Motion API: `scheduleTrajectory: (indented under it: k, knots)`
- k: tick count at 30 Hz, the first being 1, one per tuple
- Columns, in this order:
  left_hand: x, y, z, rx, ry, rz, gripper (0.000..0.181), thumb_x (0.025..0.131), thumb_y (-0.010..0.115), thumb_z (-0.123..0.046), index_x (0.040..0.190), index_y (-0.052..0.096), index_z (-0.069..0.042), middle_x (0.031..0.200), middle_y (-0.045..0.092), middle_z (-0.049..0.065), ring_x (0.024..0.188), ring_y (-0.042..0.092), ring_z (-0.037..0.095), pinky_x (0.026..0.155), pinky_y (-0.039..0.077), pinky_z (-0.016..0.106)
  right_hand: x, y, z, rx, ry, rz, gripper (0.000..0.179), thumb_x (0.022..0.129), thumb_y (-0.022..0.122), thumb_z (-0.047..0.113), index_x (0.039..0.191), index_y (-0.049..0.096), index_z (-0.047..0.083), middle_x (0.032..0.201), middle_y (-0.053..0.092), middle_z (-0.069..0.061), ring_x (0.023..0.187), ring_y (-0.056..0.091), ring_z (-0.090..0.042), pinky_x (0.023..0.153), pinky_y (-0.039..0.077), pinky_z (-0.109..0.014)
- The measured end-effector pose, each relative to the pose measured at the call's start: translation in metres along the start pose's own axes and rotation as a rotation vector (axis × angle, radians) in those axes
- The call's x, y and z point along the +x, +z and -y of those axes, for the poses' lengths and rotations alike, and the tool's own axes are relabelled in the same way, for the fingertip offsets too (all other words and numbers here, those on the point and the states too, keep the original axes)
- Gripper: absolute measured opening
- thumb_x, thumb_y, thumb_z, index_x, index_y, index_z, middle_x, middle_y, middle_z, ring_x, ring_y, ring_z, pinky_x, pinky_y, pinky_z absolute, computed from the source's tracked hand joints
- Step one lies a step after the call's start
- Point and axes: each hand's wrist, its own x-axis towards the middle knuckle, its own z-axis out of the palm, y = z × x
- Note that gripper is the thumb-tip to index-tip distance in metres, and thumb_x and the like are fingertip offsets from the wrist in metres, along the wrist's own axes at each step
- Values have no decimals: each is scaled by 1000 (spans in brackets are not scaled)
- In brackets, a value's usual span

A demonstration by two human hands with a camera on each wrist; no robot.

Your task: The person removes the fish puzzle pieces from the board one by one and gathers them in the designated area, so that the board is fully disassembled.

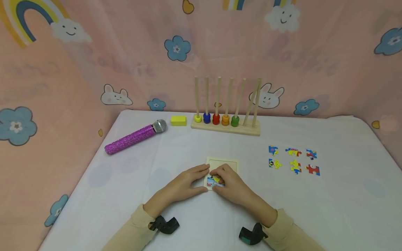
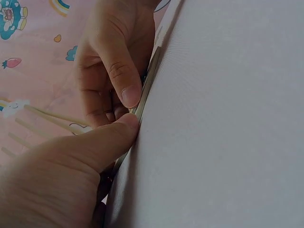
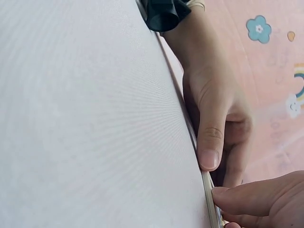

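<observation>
A small square wooden puzzle tray (image 1: 223, 161) lies on the table, its lower part filled with colourful picture pieces. My right hand (image 1: 231, 184) bends over it, fingers curled, and pinches a partly hidden yellow puzzle piece (image 1: 216, 179) low in the tray. Along the tray's left edge rests my left hand (image 1: 187, 181), fingers fairly straight, thumb at the near corner. In the left wrist view, the left thumb (image 2: 111, 137) touches the rim close to the right thumb (image 2: 124, 85). The right wrist view shows the left hand (image 3: 216, 109) against the tray edge (image 3: 209, 197).
Several loose puzzle pieces (image 1: 295, 166) lie in two rows at the right. A wooden peg stand (image 1: 226, 128) with coloured beads stands at the back, beside a yellow block (image 1: 178, 121). A purple glittery microphone (image 1: 130, 140) lies at the left.
</observation>
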Motion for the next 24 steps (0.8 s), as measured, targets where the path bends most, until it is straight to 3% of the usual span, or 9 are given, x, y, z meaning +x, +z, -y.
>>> scheduleTrajectory:
  k: [6, 16, 24]
  knots:
    - [0, -1, -1, -4, -1, -1, 65, 89, 66, -34, 143, 42, -7, 152, 35, 0, 140, 33, 18, 112, 35, 36, 0, 0, 1, 3, 2, 6, 36, 79, 73, 4, 113, 61, 2, 104, 50, -7, 81, 47, -9, 73, 47, -19]
    - [0, -1, -2, -12, 2, -6, 65, 89, 66, -33, 143, 42, -6, 152, 36, 1, 140, 33, 18, 112, 35, 36, 1, 2, 5, 11, 94, -2, 38, 76, 75, 4, 111, 61, 3, 103, 48, -6, 83, 46, -10, 74, 46, -21]
    - [0, -1, -1, -18, 8, -8, 65, 89, 67, -32, 143, 42, -5, 152, 36, 1, 140, 33, 18, 112, 35, 36, 0, 0, 3, 56, 54, 10, 40, 76, 75, 2, 110, 55, 4, 102, 50, -5, 82, 46, -11, 73, 46, -21]
